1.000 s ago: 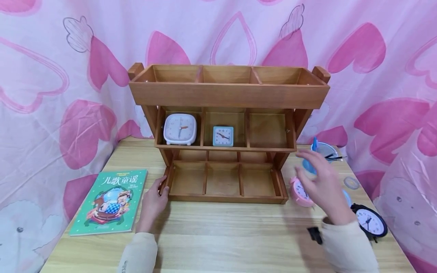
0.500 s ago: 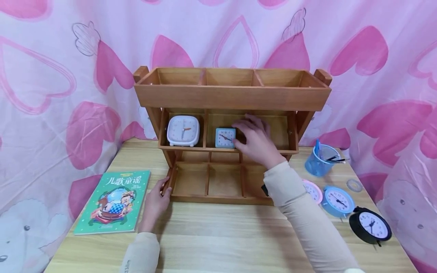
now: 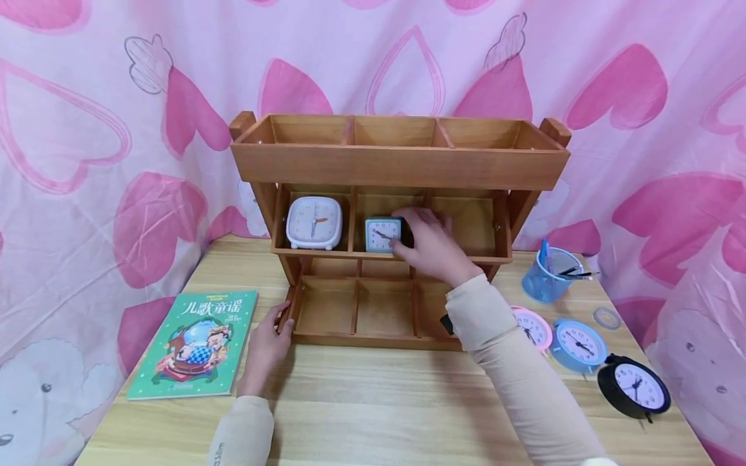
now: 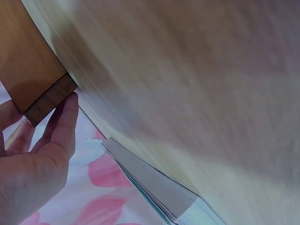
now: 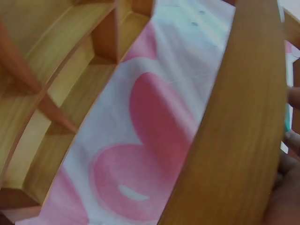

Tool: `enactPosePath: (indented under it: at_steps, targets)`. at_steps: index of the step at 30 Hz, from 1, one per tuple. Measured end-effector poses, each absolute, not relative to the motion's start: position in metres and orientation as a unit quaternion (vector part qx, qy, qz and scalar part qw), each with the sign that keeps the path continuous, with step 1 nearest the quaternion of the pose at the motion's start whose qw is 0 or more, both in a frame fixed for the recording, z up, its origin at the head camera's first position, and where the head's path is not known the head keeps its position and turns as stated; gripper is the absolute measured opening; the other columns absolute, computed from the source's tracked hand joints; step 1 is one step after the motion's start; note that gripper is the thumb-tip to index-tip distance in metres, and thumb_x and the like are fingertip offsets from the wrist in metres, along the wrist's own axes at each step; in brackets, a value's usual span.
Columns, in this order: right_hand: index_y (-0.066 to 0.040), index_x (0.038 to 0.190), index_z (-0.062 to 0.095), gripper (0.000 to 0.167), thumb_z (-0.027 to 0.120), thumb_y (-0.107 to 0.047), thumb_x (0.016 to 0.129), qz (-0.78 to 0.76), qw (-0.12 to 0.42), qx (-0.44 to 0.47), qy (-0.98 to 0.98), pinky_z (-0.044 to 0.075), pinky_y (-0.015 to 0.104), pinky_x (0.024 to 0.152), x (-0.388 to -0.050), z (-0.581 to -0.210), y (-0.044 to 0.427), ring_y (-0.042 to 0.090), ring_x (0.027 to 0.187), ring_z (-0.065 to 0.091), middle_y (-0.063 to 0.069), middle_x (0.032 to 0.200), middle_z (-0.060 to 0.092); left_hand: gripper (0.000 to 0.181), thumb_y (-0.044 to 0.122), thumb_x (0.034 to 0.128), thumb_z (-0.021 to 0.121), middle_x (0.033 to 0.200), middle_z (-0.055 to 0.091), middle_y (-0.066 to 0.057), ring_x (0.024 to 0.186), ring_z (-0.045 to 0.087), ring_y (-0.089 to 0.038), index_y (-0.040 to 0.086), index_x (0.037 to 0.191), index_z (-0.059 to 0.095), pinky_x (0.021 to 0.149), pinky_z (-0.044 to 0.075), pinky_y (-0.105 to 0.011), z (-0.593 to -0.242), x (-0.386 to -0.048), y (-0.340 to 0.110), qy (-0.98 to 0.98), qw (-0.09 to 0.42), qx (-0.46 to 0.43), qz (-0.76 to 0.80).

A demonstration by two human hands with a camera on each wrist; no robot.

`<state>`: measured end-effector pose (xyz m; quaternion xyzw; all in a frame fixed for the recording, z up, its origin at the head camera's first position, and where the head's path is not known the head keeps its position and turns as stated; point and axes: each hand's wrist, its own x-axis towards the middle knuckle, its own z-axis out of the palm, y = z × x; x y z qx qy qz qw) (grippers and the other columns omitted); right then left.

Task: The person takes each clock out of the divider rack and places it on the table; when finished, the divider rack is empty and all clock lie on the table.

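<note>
A brown wooden shelf [image 3: 402,165] with three tiers of compartments stands on the table. In its middle tier, my right hand [image 3: 434,246] pinches a small square alarm clock [image 3: 383,226] with a light blue frame at its right side, in the centre compartment. A larger white alarm clock [image 3: 315,222] sits in the compartment to the left. My left hand [image 3: 268,343] grips the lower left end of the shelf; in the left wrist view, thumb and fingers lie on either side of the wooden corner [image 4: 35,61]. A wooden board [image 5: 239,117] hides most of the right hand in the right wrist view.
On the left lies a green book [image 3: 195,343]. To the right stand a pink clock [image 3: 533,331], a blue clock [image 3: 579,345], a black clock [image 3: 634,387] and a blue mesh pen cup [image 3: 544,281]. A tape roll [image 3: 607,318] lies beside them. A pink curtain [image 3: 384,58] hangs behind.
My right hand has moved from above the right-side clocks to the small square clock and taken hold of it; the clock has shifted slightly left. The left hand stays on the shelf.
</note>
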<state>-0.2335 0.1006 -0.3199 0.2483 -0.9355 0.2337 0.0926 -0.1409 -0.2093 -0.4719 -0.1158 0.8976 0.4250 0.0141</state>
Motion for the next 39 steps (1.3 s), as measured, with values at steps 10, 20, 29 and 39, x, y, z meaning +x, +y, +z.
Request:
enactPosePath:
  at_steps: [10,20,29,39]
  targets:
    - [-0.006,0.122,0.06,0.029,0.067,-0.008,0.094,0.394,0.119,0.277,-0.868,0.047,0.046,0.099,-0.231,-0.326,0.105,0.027,0.107,0.061,0.012,0.118,0.062,0.046,0.013,0.1037,0.048,0.143,0.046,-0.032,0.126,0.051,-0.043,0.01,0.149,0.041,0.098,0.048,-0.056,-0.472,-0.14,-0.208,0.897,0.014,-0.115,0.428]
    - [-0.003,0.119,0.065,0.029,0.07,-0.002,0.09,0.5,0.201,0.287,-0.792,0.056,0.031,0.087,-0.194,-0.31,0.132,0.019,0.1,0.064,0.01,0.114,0.066,0.047,0.016,0.1042,0.048,0.142,0.048,-0.031,0.121,0.053,-0.041,0.012,0.15,0.04,0.095,0.05,-0.053,-0.472,-0.14,-0.208,0.898,0.022,-0.114,0.425]
    - [-0.006,0.123,0.065,0.03,0.067,-0.003,0.093,0.513,0.161,0.157,-0.828,0.053,0.014,0.081,-0.138,-0.35,0.197,0.007,0.095,0.062,0.007,0.11,0.065,0.047,0.015,0.1043,0.047,0.143,0.047,-0.031,0.124,0.052,-0.041,0.011,0.15,0.04,0.097,0.048,-0.055,-0.472,-0.143,-0.21,0.9,0.02,-0.105,0.423]
    - [-0.004,0.117,0.066,0.025,0.068,-0.012,0.094,0.425,0.102,0.027,-0.899,0.05,0.013,0.073,-0.083,-0.427,0.272,-0.007,0.09,0.059,0.001,0.113,0.065,0.047,0.012,0.1038,0.047,0.146,0.044,-0.03,0.126,0.05,-0.042,0.007,0.15,0.04,0.102,0.044,-0.057,-0.471,-0.139,-0.209,0.904,0.012,-0.097,0.415]
